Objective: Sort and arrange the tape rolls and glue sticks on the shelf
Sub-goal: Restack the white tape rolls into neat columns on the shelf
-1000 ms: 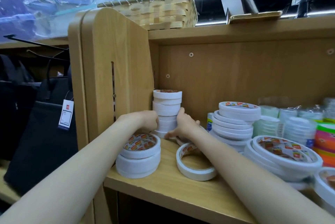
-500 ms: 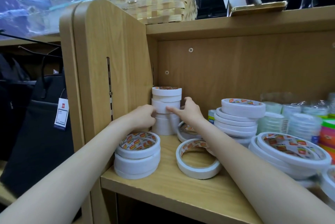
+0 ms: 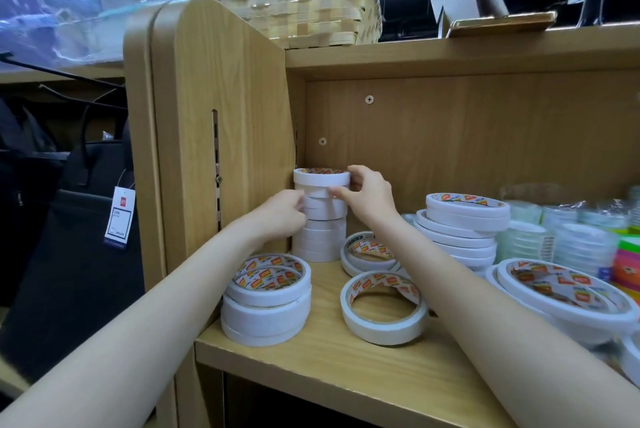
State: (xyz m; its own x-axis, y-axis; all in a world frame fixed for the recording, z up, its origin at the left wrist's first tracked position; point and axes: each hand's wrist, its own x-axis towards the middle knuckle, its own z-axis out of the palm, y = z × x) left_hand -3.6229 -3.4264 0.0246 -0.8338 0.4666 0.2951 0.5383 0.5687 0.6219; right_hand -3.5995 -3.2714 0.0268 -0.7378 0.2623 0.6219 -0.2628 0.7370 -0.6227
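Fingers of right hand curl round top rolls of the tape stack; left hand pinches its mid rolls opposite. Stack stands upright, axis vertical, in shelf back-left corner, betw. both hands.

Left hand fingertips hidden; rightmost tape roll cut off.

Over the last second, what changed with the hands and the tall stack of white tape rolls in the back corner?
Both hands climbed the tall stack of white tape rolls. The left hand rose from its base to mid-height; the right hand rose from the bottom to grip the top rolls. The stack now looks straighter. The short front stack of wide white rolls and the single flat white roll on the wooden shelf stayed put.
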